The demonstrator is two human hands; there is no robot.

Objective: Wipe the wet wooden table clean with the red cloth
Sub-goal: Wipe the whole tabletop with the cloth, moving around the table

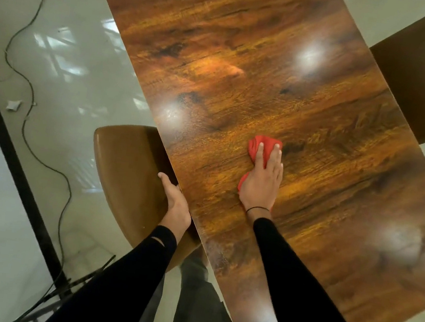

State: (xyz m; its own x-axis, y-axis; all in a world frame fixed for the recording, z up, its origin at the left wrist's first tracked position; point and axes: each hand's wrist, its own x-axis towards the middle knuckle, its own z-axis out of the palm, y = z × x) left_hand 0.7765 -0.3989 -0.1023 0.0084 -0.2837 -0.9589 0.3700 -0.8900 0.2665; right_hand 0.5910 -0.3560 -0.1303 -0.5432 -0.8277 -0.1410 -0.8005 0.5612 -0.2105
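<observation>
red cloth [260,147]: soft, bunches under flat fingers | right hand [262,183] presses, fingers straight | left hand [176,204] grips wooden table [246,57] edge

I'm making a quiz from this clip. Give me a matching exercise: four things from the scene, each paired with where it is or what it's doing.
Column one:
1. right hand
2. left hand
3. tan chair
4. black cable

Column two:
A. lies on the floor
B. grips the wooden table at its edge
C. presses the red cloth flat
D. stands partly under the table's left edge

Pairs: 1-C, 2-B, 3-D, 4-A
</observation>
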